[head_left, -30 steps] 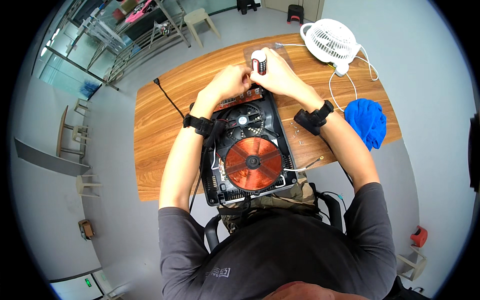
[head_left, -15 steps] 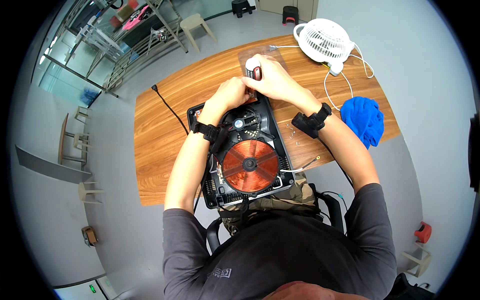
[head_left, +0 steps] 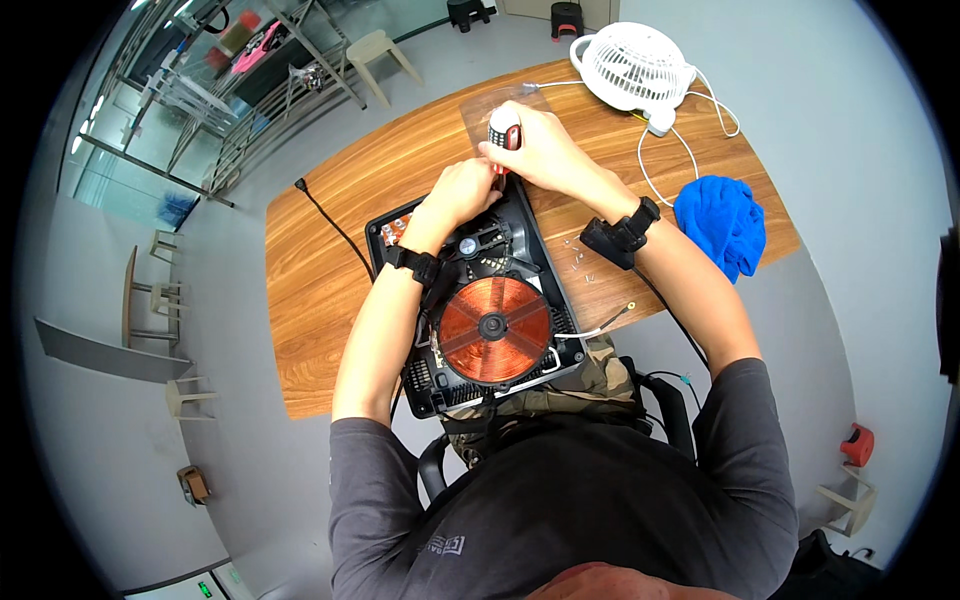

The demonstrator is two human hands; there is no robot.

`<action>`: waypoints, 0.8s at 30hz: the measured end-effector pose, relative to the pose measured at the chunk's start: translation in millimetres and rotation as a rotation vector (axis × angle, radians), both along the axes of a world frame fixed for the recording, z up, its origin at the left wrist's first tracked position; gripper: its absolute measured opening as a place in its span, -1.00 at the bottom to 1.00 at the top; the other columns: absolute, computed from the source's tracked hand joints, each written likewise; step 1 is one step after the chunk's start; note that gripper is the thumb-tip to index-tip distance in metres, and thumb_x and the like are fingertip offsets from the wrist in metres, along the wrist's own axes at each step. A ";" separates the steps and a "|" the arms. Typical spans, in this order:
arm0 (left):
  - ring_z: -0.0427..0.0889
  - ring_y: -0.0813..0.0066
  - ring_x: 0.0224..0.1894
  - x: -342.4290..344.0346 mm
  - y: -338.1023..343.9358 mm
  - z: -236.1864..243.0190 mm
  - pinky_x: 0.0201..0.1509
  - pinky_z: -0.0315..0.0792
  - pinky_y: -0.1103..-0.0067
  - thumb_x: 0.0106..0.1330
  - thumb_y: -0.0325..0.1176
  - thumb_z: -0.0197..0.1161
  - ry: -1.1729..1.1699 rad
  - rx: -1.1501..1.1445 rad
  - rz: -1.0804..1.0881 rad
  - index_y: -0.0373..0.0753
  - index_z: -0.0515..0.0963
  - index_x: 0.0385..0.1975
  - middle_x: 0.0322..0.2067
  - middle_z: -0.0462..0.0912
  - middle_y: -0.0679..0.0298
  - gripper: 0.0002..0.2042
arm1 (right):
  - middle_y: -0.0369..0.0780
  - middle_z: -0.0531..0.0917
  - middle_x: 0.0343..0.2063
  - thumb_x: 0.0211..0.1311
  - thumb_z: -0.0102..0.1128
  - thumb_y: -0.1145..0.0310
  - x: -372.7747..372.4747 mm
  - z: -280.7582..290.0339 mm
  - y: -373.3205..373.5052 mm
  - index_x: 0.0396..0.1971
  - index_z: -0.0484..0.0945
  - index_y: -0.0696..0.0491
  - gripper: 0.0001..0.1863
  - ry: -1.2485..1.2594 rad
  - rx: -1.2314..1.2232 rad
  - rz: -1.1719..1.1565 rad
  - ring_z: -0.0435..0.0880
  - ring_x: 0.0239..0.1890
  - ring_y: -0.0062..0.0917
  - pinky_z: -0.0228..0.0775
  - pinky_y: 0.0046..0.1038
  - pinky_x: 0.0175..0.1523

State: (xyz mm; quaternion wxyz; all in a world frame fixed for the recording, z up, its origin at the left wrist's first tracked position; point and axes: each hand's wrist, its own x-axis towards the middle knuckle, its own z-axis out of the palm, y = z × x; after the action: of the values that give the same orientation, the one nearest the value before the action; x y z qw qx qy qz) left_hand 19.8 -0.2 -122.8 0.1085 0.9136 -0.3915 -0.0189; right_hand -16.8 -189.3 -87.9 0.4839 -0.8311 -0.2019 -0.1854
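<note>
An opened induction cooker (head_left: pixel 545 250) with a black housing lies in front of me, its near end over my lap. Its round copper coil (head_left: pixel 470 345) sits at the near end, with a black fan (head_left: pixel 468 247) beyond it. My right hand (head_left: pixel 545 150) is wrapped round a white, red and black electric screwdriver (head_left: pixel 503 128), held upright over the cooker's far edge. Just beside the screwdriver's lower end, my left hand (head_left: pixel 467 192) has its fingers pinched together. What they grip, if anything, is hidden, and so is the screwdriver's tip.
Several small screws (head_left: pixel 578 262) lie right of the cooker on the wooden table (head_left: pixel 320 290). A white fan (head_left: pixel 637 70) and a blue cloth (head_left: pixel 720 228) are at the right. A clear sheet (head_left: pixel 478 115) lies beyond my hands, and a black plug cord (head_left: pixel 325 213) runs at the left.
The whole view has shifted slightly. My left hand has drawn a little away from the right hand, while the screwdriver stays upright at the cooker's far edge.
</note>
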 end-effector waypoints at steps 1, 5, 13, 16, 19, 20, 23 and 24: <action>0.70 -0.07 -0.09 0.4 0.2 -0.8 -0.02 0.59 0.16 0.18 -0.40 0.42 -0.004 -0.004 -0.008 -0.28 0.62 -0.28 -0.25 0.73 0.00 -0.82 | -0.09 0.69 -0.34 0.22 0.46 0.17 -0.9 0.6 0.0 -0.19 0.58 0.18 -0.61 -0.002 0.013 0.007 0.65 -0.34 -0.37 0.51 -0.34 -0.16; 0.70 -0.03 -0.14 -1.2 -3.6 6.7 -0.01 0.58 0.19 0.17 -0.40 0.37 0.024 -0.016 -0.041 -0.28 0.66 -0.32 -0.33 0.73 0.03 -0.86 | -0.11 0.68 -0.40 0.23 0.45 0.18 -5.5 11.2 -2.7 -0.22 0.58 0.17 -0.63 0.001 0.031 -0.003 0.64 -0.38 -0.38 0.51 -0.34 -0.21; 0.74 0.02 -0.19 -0.5 -56.8 5.1 -0.05 0.60 0.19 0.14 -0.32 0.34 0.023 0.084 -0.110 -0.22 0.68 -0.41 -0.34 0.74 0.06 -0.88 | -0.17 0.66 -0.54 0.24 0.43 0.14 -27.5 50.8 -36.4 -0.25 0.58 0.20 -0.61 0.015 -0.010 -0.140 0.61 -0.50 -0.52 0.48 -0.42 -0.33; 0.74 -0.01 -0.15 -4.7 -88.0 -1.2 -0.01 0.60 0.18 0.15 -0.33 0.36 0.066 0.151 -0.171 -0.20 0.70 -0.40 -0.32 0.74 0.03 -0.89 | -0.08 0.67 -0.56 0.18 0.44 0.14 -31.9 52.4 -59.2 -0.26 0.60 0.20 -0.60 -0.002 -0.019 -0.191 0.72 -0.50 -0.36 0.56 -0.34 -0.30; 0.74 -0.03 -0.11 -0.6 -115.1 -27.7 0.03 0.59 0.17 0.14 -0.33 0.40 0.040 0.344 -0.212 -0.26 0.73 -0.32 -0.24 0.77 -0.02 -0.82 | -0.10 0.65 -0.57 0.17 0.44 0.15 -34.0 44.4 -80.1 -0.29 0.60 0.20 -0.61 0.040 -0.002 -0.227 0.66 -0.53 -0.36 0.53 -0.36 -0.31; 0.74 -0.04 -0.11 -2.1 -119.2 -34.9 0.03 0.59 0.17 0.14 -0.34 0.41 0.010 0.362 -0.218 -0.29 0.74 -0.31 -0.23 0.77 -0.04 -0.81 | -0.11 0.64 -0.57 0.17 0.44 0.15 -33.4 40.0 -86.4 -0.33 0.58 0.21 -0.61 0.034 0.001 -0.231 0.62 -0.54 -0.35 0.52 -0.34 -0.30; 0.74 -0.04 -0.10 -5.6 -122.4 -47.8 0.02 0.59 0.19 0.12 -0.31 0.48 0.048 0.338 -0.217 -0.29 0.74 -0.31 -0.24 0.77 -0.03 -0.79 | -0.09 0.65 -0.55 0.17 0.44 0.15 -39.0 38.7 -93.1 -0.35 0.57 0.22 -0.60 0.045 -0.006 -0.228 0.64 -0.51 -0.33 0.52 -0.32 -0.28; 0.74 -0.03 -0.09 -5.9 -124.3 -47.9 0.02 0.60 0.19 0.12 -0.30 0.50 0.050 0.334 -0.226 -0.29 0.74 -0.30 -0.25 0.77 -0.02 -0.77 | -0.07 0.67 -0.53 0.17 0.44 0.16 -38.0 37.0 -94.1 -0.35 0.57 0.23 -0.60 0.042 -0.019 -0.226 0.66 -0.49 -0.32 0.53 -0.32 -0.26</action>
State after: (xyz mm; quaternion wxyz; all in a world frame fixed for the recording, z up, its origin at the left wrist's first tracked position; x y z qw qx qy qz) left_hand 13.9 -124.5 -170.6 -0.0378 0.8684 -0.4800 -0.1182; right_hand -54.8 -283.4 -50.9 0.4561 -0.8568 -0.0985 -0.2194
